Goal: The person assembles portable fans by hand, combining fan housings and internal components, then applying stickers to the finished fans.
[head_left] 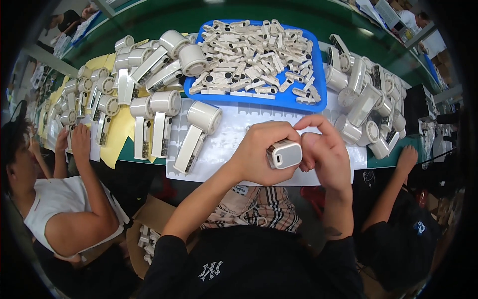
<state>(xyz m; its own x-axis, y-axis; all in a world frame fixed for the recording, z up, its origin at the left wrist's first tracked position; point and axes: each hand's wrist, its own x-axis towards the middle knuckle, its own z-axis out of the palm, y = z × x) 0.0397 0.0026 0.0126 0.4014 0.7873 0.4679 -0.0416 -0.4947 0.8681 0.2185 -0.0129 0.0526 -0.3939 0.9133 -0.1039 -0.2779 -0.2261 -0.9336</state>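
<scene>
At the frame's centre, the fingers of our left hand (261,149) grasped an off-white handheld device (287,155); whether our right hand (328,154) grasped anything, we could not tell.

Spread over the green table (127,151): yellow paper (118,135) at left, white sheet (219,147) near the middle. Set farther back: blue tray (319,70). Heaped at right: pale gadgets (366,103).

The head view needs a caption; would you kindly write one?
Left hand grips a pale device, right hand beside it, near a blue tray of parts.
</scene>
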